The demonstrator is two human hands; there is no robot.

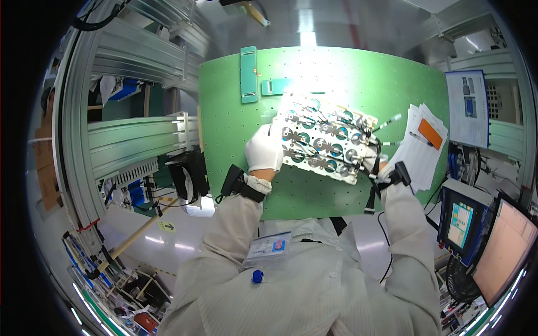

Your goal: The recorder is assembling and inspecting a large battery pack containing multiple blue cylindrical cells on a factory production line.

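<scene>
A white wired panel (320, 138) is tilted over the green perforated work table (230, 131). Rows of round openings, grey metal tabs and dark wires cover its face. My left hand (264, 148), in a white glove, grips the panel's left edge, fingers partly hidden at its rim. At the right edge, my gloved right hand (372, 159) holds the panel, though cables hide most of its fingers. Black cables (372, 190) with connectors hang beside this hand. A light-coloured connector (395, 120) sticks out from the panel's upper right corner.
Two teal fixture blocks, one upright (249, 75) and one lying crosswise (274, 87), sit at the table's far left. Papers (417, 159) with an orange card (430, 134) and a pen lie right. Beyond stand a blue-framed device (462, 221) and a monitor (505, 249). Metal framing (134, 134) flanks the left.
</scene>
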